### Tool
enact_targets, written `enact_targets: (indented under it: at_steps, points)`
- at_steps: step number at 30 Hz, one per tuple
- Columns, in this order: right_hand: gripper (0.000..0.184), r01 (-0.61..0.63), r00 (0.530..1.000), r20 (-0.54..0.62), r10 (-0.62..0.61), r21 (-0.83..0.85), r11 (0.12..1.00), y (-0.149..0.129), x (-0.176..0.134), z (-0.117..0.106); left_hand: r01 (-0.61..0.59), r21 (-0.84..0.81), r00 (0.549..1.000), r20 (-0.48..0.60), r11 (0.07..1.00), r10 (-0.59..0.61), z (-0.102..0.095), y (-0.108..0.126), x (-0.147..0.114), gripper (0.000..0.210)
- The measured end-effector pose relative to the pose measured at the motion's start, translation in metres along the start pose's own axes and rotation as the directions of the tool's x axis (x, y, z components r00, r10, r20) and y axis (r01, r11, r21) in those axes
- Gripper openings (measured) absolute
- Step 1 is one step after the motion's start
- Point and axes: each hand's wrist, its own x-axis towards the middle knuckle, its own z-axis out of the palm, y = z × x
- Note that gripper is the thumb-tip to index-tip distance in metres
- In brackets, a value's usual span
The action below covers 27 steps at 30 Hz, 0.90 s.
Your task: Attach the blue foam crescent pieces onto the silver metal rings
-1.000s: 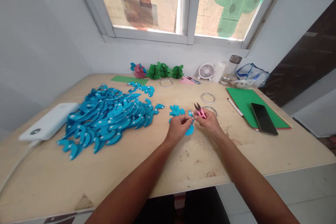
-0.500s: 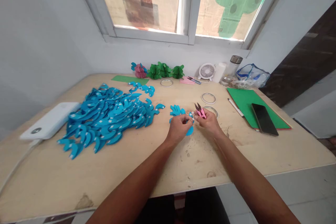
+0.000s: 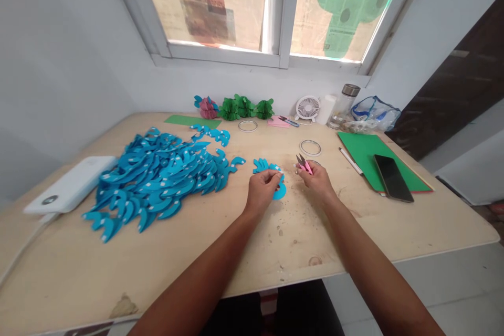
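My left hand (image 3: 261, 187) is closed on a blue paper cutout (image 3: 280, 191) with small white tape squares, its curved part showing beside and below my fingertips. Just behind that hand lie more blue paper pieces (image 3: 260, 165) on the table. In my right hand (image 3: 316, 177) are pink thread snips (image 3: 306, 165), their dark blades pointing away and up to the left. The thumb and finger of this hand are close together near the blades; whether they pinch a small bit of tape is too small to tell. A gap separates the two hands.
A large heap of blue cutouts (image 3: 165, 173) covers the left, beside a white power bank (image 3: 73, 184). Tape rolls (image 3: 310, 148) lie behind my right hand. A phone (image 3: 392, 178) rests on green paper (image 3: 364, 147) at right. Green paper ornaments (image 3: 244, 107) and a small fan (image 3: 307, 109) line the back.
My hands have moved apart: the right went away from the blue cutout with the snips, and the left shifted slightly left, still holding the cutout. The view has shifted slightly.
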Motion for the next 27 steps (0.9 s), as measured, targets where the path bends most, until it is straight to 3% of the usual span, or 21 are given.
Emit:
enact_targets:
  at_steps: [9, 18, 27]
  points:
    - [0.022, 0.127, 0.986, -0.067, -0.150, -0.270, 0.954, 0.014, 0.011, -0.012, 0.015, -0.032, 1.000, -0.003, 0.999, -0.015, -0.001, -0.005, 0.003, 0.016]
    - [0.023, 0.109, 0.973, -0.144, -0.183, -0.414, 0.904, 0.024, 0.018, -0.019, 0.021, -0.048, 1.000, -0.003, 0.999, -0.021, -0.001, -0.004, 0.003, 0.015]
    - [0.047, 0.154, 0.951, -0.169, -0.260, -0.469, 0.870, 0.020, 0.017, -0.019, 0.019, -0.055, 1.000, 0.012, 0.998, -0.018, -0.001, -0.008, 0.004, 0.017]
